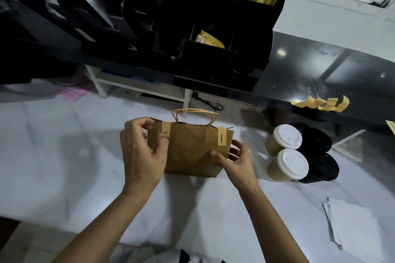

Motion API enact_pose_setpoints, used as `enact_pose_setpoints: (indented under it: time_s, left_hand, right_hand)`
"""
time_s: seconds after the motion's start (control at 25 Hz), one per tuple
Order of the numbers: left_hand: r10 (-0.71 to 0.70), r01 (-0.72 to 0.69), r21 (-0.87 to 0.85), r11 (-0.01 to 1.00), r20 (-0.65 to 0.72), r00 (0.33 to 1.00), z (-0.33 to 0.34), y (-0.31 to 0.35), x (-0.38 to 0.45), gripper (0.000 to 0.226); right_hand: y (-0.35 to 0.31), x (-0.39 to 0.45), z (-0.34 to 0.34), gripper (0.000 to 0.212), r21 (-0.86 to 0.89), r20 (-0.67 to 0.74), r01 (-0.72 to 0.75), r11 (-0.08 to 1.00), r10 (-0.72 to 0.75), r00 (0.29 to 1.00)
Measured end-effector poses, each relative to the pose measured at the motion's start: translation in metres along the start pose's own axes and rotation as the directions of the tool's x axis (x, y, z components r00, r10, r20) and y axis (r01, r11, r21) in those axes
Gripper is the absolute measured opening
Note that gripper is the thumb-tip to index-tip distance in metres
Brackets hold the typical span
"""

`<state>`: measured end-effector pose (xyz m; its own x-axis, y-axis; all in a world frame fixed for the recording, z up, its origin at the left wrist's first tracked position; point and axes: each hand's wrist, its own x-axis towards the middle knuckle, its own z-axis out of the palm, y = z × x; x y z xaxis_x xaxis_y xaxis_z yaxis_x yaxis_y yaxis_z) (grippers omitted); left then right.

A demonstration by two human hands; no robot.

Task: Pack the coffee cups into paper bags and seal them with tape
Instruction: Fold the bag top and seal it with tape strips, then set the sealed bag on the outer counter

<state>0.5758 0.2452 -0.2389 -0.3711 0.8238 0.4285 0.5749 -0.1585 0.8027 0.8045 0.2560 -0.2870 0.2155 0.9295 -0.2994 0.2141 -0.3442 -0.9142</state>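
A brown paper bag [190, 151] with twisted handles stands upright on the white counter [74, 166]. Two pale tape strips close its top: one at the left [165, 131], one at the right [221, 139] with small print. My left hand [142, 151] pinches the bag's upper left corner, its thumb beside the left strip. My right hand [234, 161] grips the bag's lower right side. To the right stand two tan cups with white lids [287, 136] [292, 163] and two black cups with black lids [316, 140] [324, 166].
Several cut tape strips [322, 103] hang from the edge of the dark raised ledge at the right. A black organiser [192, 28] with yellow sleeves rises behind the bag. A stack of white paper [354, 224] lies at the lower right.
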Motion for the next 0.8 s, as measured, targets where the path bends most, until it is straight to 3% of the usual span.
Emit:
enact_pose_setpoints:
  time_s: [0.08, 0.2, 0.36, 0.48, 0.8]
  left_hand:
    - [-0.106, 0.105, 0.033, 0.994, 0.027, 0.994, -0.001, -0.017, -0.003, 0.03]
    - [-0.222, 0.214, 0.081, 0.974, 0.118, 0.968, -0.002, -0.035, -0.01, 0.043]
    - [-0.376, 0.357, 0.122, 0.926, 0.375, 0.848, -0.005, -0.049, -0.012, 0.05]
    - [-0.354, 0.359, 0.084, 0.929, 0.477, 0.804, -0.01, -0.052, -0.013, 0.049]
    - [-0.248, 0.316, -0.038, 0.948, 0.533, 0.809, -0.013, -0.053, -0.011, 0.051]
  right_hand:
    - [0.003, -0.004, 0.004, 0.097, 0.0, 0.021, -0.037, 0.999, 0.037, 0.999]
    - [0.006, -0.011, 0.011, 0.08, 0.046, 0.035, -0.058, 0.997, 0.057, 0.998]
    - [0.007, -0.018, 0.021, 0.072, 0.028, 0.016, -0.062, 0.998, 0.061, 0.998]
    - [0.005, -0.025, 0.028, 0.067, 0.033, -0.011, -0.054, 0.998, 0.054, 0.998]
    - [-0.005, -0.055, 0.033, 0.057, 0.015, -0.151, 0.085, 0.996, -0.082, 0.985]
